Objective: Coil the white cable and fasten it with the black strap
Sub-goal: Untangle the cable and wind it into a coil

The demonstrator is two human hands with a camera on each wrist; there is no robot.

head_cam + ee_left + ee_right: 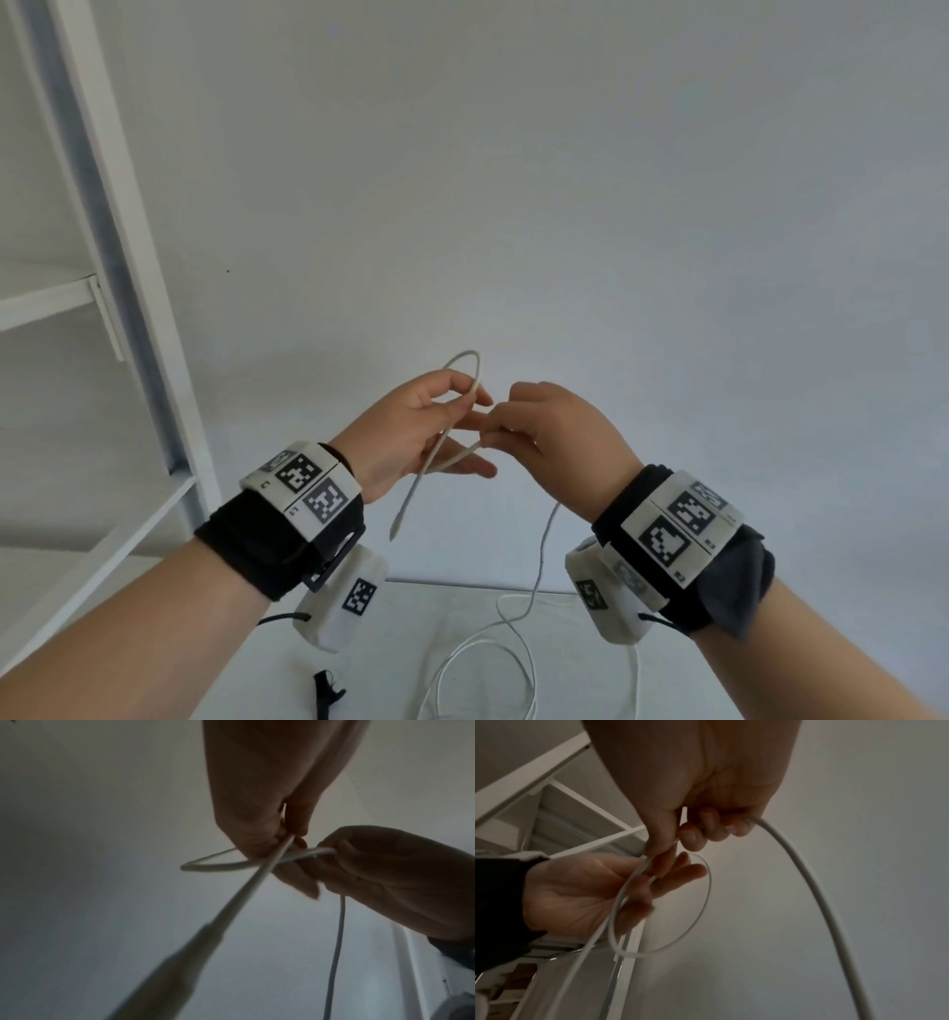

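Pale wall fills the head view; above the white bench [590,668], the left hand [411,431] pinches a first loop of white cable [464,360], the right hand [554,431] pinches the feed beside it, and the black strap [324,694] lies below. Left wrist view: plug end dangles, blurred. Right wrist view: thin, limp, springy cable, so hold the crossing firmly.

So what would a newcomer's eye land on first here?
Two raised hands meeting mid-frame: the left hand pinches a small loop of the white cable, the right hand grips it alongside. The cable's slack trails down to the table, where the black strap lies untouched.
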